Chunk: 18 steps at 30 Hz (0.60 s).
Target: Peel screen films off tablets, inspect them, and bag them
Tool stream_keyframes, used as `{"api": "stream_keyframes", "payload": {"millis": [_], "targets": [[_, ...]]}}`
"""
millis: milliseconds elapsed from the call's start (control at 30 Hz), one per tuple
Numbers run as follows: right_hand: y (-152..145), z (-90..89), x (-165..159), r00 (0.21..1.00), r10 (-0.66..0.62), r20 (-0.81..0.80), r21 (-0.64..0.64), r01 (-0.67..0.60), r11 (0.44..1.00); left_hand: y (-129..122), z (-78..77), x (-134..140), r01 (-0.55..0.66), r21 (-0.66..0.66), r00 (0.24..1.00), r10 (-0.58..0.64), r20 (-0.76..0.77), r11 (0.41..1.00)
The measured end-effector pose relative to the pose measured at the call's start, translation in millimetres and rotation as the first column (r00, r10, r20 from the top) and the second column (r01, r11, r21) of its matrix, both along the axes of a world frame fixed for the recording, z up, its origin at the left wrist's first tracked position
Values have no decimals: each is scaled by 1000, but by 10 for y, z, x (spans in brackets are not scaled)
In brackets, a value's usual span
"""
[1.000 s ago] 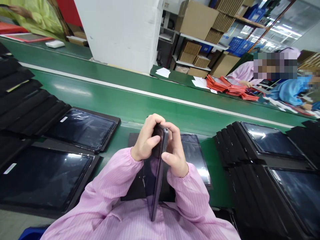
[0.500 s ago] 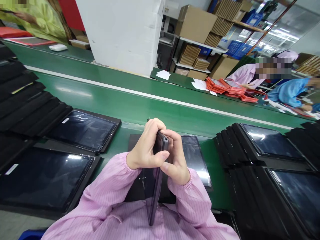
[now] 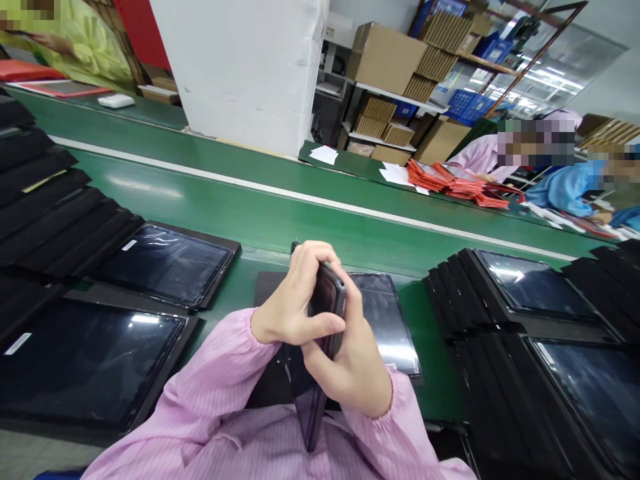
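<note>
A dark tablet (image 3: 313,393) stands on edge in front of my chest, its thin side facing up toward me. My left hand (image 3: 297,300) is closed around its far upper part, thumb lying across the side edge. On the other side, my right hand (image 3: 350,360) grips the same tablet, its thumb pressed against the edge and its fingers partly hidden behind it. Beneath and beyond my hands, a second tablet (image 3: 383,320) with a glossy screen lies on the green table (image 3: 240,273), beside a black sheet partly hidden by my arms.
Tablets on black trays lie at left (image 3: 165,263) and on stacks at right (image 3: 540,280). Stacked black trays (image 3: 65,220) rise at far left. Beyond a white line (image 3: 280,192), red covers (image 3: 450,183) lie near co-workers. A white pillar (image 3: 245,73) stands opposite.
My right hand has slid nearer to me along the tablet's edge. The tablet has turned slightly, its upper end shifting right. My left hand stays closed on it.
</note>
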State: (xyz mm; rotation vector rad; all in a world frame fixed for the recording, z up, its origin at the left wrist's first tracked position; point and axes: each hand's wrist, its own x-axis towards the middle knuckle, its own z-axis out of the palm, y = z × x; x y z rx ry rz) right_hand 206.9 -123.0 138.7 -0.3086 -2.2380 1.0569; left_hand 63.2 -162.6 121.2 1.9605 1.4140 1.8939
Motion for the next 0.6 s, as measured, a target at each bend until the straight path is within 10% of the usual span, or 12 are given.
{"api": "stream_keyframes", "payload": {"millis": [267,433,600], "targets": [[-58,-132,50,923,-310,-226,347,374,860,342,-213,-191,-168,-345,788,337,516,923],[-211,-526,49,932,-192,-306,409,311,858,292,-137,-179,-194,-155,708,248,661,969],[-278,-690,60,951,-100,-291,367,208,907,242,-112,-137,-136,-30,803,128,582,990]]}}
